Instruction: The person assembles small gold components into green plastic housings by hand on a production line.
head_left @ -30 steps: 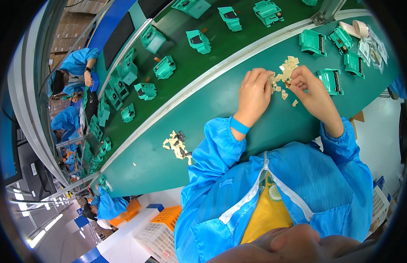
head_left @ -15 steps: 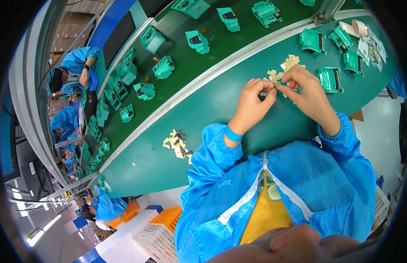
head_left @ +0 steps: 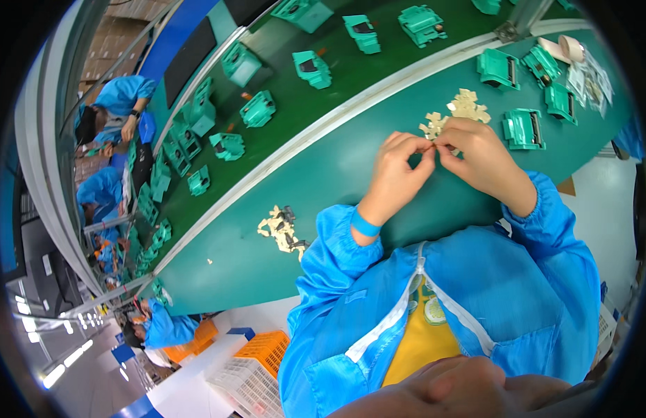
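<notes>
My left hand (head_left: 399, 169) and my right hand (head_left: 481, 159) meet fingertip to fingertip above the green worktop (head_left: 337, 202). Both are pinched closed; whatever sits between the tips is too small to make out. Just beyond the fingers lies a loose heap of small cream-coloured flat pieces (head_left: 468, 106), partly hidden by my right hand. Further left on the worktop is a second pile of cream pieces (head_left: 273, 224) mixed with small black parts (head_left: 289, 214). A blue band (head_left: 365, 221) circles my left wrist.
Several green plastic housings (head_left: 523, 129) stand at the right, near a tape roll (head_left: 571, 49) and clear bags (head_left: 592, 82). Past a pale rail (head_left: 295, 143), more green housings (head_left: 259, 109) sit on a dark green belt. Co-workers in blue (head_left: 125, 95) are at the far left.
Both hands have drawn back slightly from the cream heap toward me, and their fingertips are closer together. The green housings on the belt have shifted slightly.
</notes>
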`<state>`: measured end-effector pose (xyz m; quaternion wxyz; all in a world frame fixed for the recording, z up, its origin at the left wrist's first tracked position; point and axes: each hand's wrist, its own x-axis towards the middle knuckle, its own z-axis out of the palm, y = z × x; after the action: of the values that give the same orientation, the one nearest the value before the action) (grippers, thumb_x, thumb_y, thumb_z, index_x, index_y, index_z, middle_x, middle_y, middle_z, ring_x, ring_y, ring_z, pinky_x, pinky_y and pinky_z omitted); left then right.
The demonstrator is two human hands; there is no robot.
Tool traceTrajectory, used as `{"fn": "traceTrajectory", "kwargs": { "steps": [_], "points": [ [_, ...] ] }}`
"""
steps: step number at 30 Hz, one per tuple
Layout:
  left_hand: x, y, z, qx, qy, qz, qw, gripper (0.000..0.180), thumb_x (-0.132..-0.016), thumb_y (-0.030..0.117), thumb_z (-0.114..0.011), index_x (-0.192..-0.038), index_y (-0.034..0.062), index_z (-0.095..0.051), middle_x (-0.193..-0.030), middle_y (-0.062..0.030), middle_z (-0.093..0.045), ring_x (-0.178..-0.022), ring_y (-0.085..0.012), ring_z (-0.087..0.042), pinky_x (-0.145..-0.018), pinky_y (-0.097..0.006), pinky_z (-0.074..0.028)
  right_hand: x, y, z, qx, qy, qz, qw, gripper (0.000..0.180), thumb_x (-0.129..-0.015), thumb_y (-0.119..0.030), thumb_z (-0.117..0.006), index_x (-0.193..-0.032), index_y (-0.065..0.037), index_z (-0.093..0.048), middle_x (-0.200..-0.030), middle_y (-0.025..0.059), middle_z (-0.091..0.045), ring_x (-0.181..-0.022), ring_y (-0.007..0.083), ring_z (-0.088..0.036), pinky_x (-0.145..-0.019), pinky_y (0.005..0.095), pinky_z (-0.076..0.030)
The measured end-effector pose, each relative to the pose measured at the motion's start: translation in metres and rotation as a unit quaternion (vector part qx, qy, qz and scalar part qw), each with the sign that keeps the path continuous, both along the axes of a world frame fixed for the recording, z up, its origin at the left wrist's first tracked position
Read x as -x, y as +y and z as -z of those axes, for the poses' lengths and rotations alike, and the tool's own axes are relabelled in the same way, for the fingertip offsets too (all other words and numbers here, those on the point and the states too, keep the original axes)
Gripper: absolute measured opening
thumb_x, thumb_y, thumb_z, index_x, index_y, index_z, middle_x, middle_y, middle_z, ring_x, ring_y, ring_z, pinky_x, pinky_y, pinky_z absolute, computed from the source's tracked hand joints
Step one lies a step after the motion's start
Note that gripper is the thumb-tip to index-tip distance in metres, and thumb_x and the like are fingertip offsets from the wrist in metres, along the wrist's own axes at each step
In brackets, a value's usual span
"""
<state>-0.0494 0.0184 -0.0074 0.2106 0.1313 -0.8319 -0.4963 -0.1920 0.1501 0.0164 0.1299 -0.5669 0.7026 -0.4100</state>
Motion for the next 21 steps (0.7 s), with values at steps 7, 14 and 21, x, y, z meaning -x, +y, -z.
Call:
{"fn": "traceTrajectory", "kwargs": {
  "steps": [7, 14, 21],
  "points": [
    [-0.008, -0.002, -0.007, 0.029, 0.021, -0.025, 0.999, 0.010, -0.085, 0.004, -0.073, -0.094, 0.0019, -0.074, -0.088, -0.0093, -0.072, -0.085, -0.0259, -0.065, -0.078, -0.037, -0.051, 0.014, -0.009, 0.004, 0.031, -0.065, 0.120, 0.990, 0.008, -0.081, -0.005, -0.069, -0.082, 0.001, -0.064, -0.079, 0.0131, -0.061, -0.072, 0.0312, -0.062, -0.066, 0.0391, -0.051],
    [-0.012, -0.008, -0.004, 0.300, 0.039, -0.087, 0.949, 0.010, -0.085, 0.009, -0.077, -0.095, 0.0077, -0.075, -0.087, -0.0045, -0.071, -0.084, -0.0235, -0.064, -0.080, -0.037, -0.044, 0.039, -0.004, 0.051, -0.051, 0.013, 0.183, 0.982, 0.010, -0.087, -0.008, -0.067, -0.086, 0.002, -0.065, -0.081, 0.0129, -0.061, -0.070, 0.0284, -0.062, -0.066, 0.0368, -0.051],
    [-0.012, -0.009, -0.004, 0.398, 0.054, -0.116, 0.909, 0.017, -0.085, 0.007, -0.076, -0.101, 0.0088, -0.071, -0.088, -0.0028, -0.068, -0.087, -0.0204, -0.063, -0.083, -0.040, -0.042, 0.018, -0.023, 0.012, 0.022, -0.317, 0.146, 0.937, 0.017, -0.093, -0.015, -0.070, -0.086, -0.001, -0.065, -0.081, 0.0053, -0.063, -0.069, 0.0145, -0.059, -0.064, 0.0295, -0.050]
  ]
}}
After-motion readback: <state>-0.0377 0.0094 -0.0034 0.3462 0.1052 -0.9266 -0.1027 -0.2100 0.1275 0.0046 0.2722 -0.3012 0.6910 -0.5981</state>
